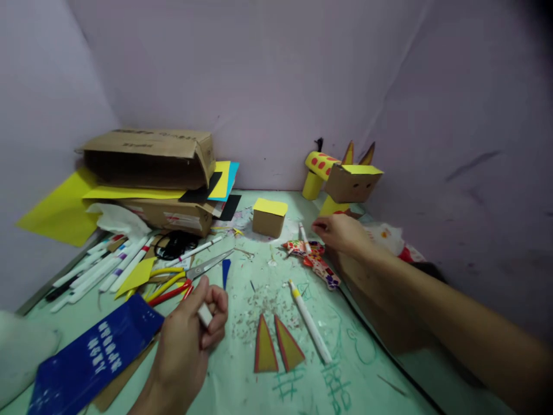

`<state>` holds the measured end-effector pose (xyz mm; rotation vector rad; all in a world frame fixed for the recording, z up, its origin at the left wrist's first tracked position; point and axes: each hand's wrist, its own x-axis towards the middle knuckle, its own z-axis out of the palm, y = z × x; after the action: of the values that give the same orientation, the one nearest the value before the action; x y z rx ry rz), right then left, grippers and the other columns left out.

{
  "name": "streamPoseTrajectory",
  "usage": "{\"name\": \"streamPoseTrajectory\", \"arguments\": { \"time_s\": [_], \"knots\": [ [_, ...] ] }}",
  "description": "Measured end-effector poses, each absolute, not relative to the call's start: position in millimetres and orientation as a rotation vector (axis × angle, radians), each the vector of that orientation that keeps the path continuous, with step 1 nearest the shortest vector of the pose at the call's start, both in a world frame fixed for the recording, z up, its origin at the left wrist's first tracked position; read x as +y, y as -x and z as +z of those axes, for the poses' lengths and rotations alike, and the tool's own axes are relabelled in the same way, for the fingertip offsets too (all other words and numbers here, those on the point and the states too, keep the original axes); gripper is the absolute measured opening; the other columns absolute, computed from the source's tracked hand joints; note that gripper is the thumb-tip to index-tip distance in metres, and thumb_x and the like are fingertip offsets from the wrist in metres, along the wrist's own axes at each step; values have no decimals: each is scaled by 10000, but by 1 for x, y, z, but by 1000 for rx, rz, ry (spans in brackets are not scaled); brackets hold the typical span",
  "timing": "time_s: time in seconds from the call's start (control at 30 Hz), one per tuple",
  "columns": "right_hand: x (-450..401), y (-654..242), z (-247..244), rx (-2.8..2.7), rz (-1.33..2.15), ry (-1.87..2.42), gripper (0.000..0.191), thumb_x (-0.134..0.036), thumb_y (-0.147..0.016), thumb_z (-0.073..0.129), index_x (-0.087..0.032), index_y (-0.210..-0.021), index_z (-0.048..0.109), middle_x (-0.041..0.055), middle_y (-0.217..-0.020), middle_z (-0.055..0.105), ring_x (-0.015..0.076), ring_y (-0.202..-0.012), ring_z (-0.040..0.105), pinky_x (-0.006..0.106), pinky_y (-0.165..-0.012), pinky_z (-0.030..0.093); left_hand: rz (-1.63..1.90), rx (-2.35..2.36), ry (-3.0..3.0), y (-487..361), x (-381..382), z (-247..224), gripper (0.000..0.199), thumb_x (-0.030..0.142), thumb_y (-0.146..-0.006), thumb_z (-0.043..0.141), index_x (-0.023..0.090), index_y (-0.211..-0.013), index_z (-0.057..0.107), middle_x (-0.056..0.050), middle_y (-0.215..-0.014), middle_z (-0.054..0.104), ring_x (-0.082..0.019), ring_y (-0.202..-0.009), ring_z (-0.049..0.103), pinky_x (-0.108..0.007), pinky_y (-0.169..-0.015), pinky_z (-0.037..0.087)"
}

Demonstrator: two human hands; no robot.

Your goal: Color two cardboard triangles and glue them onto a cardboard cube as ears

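My left hand (185, 340) is closed around a white marker (204, 315), of which only a short blunt end shows clearly. Beyond its knuckles lie scissors (207, 265) with red and yellow handles. My right hand (339, 231) reaches over the far right with fingertips pinched; anything between them is too small to make out. Just below it rests a floral-patterned glue gun (317, 264) with a red trigger. Two brown paper triangles with red edges (265, 349) lie between my hands, beside a yellow-banded white marker (311, 323). Farther back sits a small cardboard box with a yellow top (268, 222).
A cardboard giraffe-like figure (354, 183) stands at the back right. Large cardboard boxes (147, 144) and coloured paper fill the back left. Several markers (99, 271) and a blue packet (97, 357) lie at left. A black cord (389, 357) crosses the right side.
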<state>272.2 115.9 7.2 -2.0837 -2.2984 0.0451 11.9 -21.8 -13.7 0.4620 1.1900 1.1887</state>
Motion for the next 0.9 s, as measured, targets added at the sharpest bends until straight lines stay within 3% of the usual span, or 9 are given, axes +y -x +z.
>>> {"name": "streamPoseTrajectory", "arguments": {
  "time_s": [0.2,0.43,0.67,0.8,0.9],
  "knots": [
    [143,-263,-9,-2163,371,2347,257,-352,-915,548,-141,-1049,608,55,-1013,643,185,-843,639,361,-728,535,1177,1112,-383,-10,-22,-10,400,386,-868,407,130,-589,537,23,-431,397,-27,-323,262,-150,-358,165],
    [152,-262,-20,-2051,575,2364,270,-322,-902,572,-120,-1080,599,66,-1050,630,202,-863,637,357,-726,539,1162,1080,-425,-11,-21,-8,407,342,-891,370,123,-593,540,19,-440,389,-26,-333,260,-148,-363,164],
    [149,-269,-23,-1975,528,2358,268,-333,-910,558,-124,-1073,598,60,-1035,632,197,-852,637,358,-722,540,1181,1073,-446,-12,-21,-5,428,321,-898,347,126,-565,534,11,-444,380,-30,-338,259,-154,-368,158],
    [142,-266,-19,-1997,449,2313,306,-401,-911,535,-116,-960,634,42,-888,662,165,-738,640,320,-661,526,1193,1067,-478,-13,-22,-6,408,331,-888,375,130,-574,541,16,-444,380,-29,-344,254,-152,-366,157],
    [125,-260,-5,-1992,243,2256,367,-439,-892,516,-114,-888,686,104,-817,688,229,-770,645,309,-586,459,1214,1062,-521,-13,-23,-5,355,349,-840,450,135,-573,543,19,-454,397,-29,-355,257,-152,-369,158]
  ]
}}
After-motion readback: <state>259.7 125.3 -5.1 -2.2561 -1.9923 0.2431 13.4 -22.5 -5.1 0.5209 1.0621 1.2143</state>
